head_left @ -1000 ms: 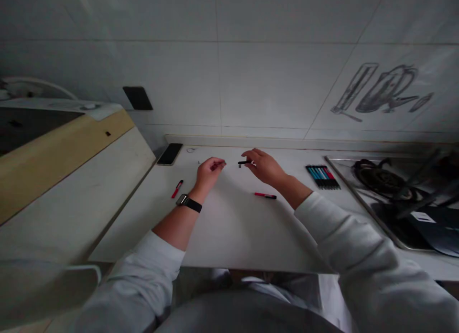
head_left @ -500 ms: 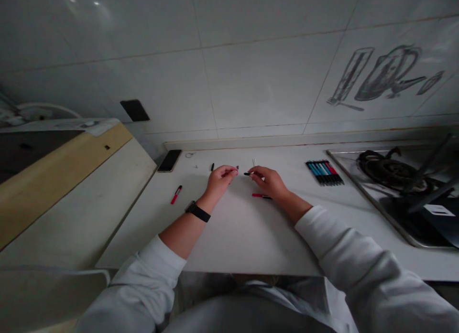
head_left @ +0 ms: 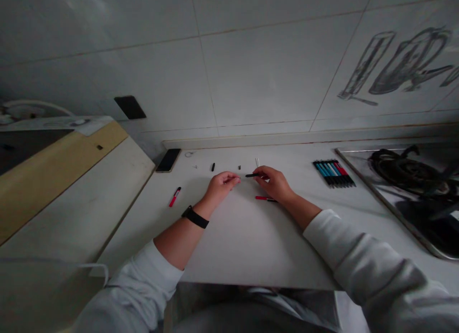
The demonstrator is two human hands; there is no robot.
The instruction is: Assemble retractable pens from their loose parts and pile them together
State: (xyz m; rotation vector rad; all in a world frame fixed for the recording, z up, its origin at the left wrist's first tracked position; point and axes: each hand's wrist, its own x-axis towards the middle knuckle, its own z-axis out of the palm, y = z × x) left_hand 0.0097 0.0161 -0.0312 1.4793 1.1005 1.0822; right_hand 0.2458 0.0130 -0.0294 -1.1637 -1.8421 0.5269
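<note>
My left hand (head_left: 221, 186) is pinched at the fingertips, with a tiny piece there too small to make out. Facing it, my right hand (head_left: 271, 181) grips a slim black pen part (head_left: 251, 175) whose end points toward the left fingertips; a small gap lies between. Just beyond them a small dark piece (head_left: 239, 167) rests on the counter. A red pen barrel (head_left: 263, 198) lies partly beneath my right hand. Behind that hand are thin white sticks (head_left: 257, 162). A short black piece (head_left: 213, 166) lies beyond my left hand, and a red-and-black pen piece (head_left: 175, 197) farther left.
A row of several blue, white and red pens (head_left: 334, 174) lies to the right, beside a gas stove (head_left: 405, 173). At the back left are a phone (head_left: 168, 161), a thin ring (head_left: 189, 154) and a tiny item (head_left: 195, 166). The tiled wall (head_left: 251, 84) closes the back.
My left hand has drawn slightly back toward me, away from the small dark piece on the counter. More of the black pen part shows from my right fingers. The view has shifted a little.
</note>
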